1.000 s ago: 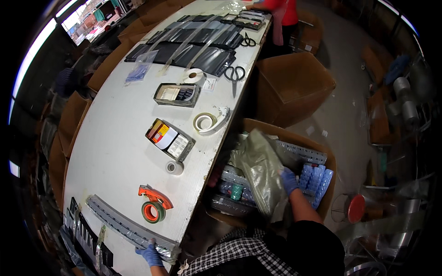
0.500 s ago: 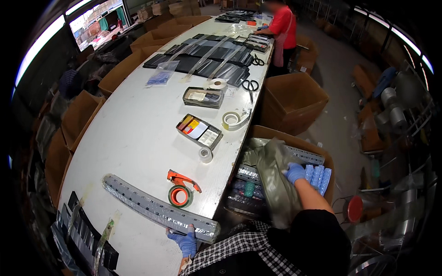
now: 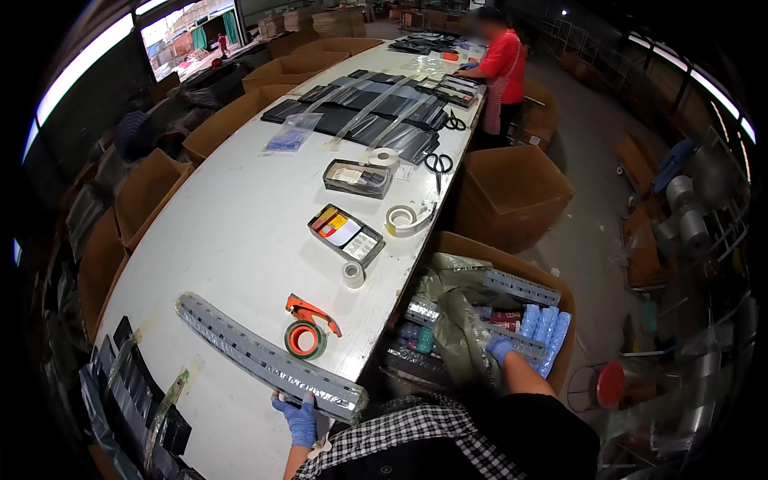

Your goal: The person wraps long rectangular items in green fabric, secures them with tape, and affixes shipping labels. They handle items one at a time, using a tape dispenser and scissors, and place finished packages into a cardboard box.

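Observation:
A long grey plastic-wrapped roll (image 3: 264, 352), with dark marks along it, lies slantwise on the white table (image 3: 200, 240). My left hand (image 3: 299, 422), in a blue glove, is closed on its near edge close to the right end, thumb and fingers spread along it. To the right, my blue-gloved right hand (image 3: 502, 350) reaches into a cardboard box (image 3: 566, 308). It is closed at the edge of an olive plastic bag (image 3: 460, 328), right against another grey wrapped roll (image 3: 520, 342); its fingertips are partly hidden. Light-blue wrapped rolls (image 3: 548, 336) stand beside that hand.
An orange tape dispenser (image 3: 308, 336) lies beyond the roll. Further up are small trays (image 3: 346, 234), tape rolls (image 3: 352, 274) and scissors (image 3: 438, 166). Dark flat packs (image 3: 368, 108) cover the far table. A person in red (image 3: 502, 72) stands there; cardboard boxes (image 3: 512, 192) line both sides.
My right hand has come down and nearer inside the box. The olive bag has dropped lower, showing more of the rolls. My left hand stays at the roll's near edge, slightly further left.

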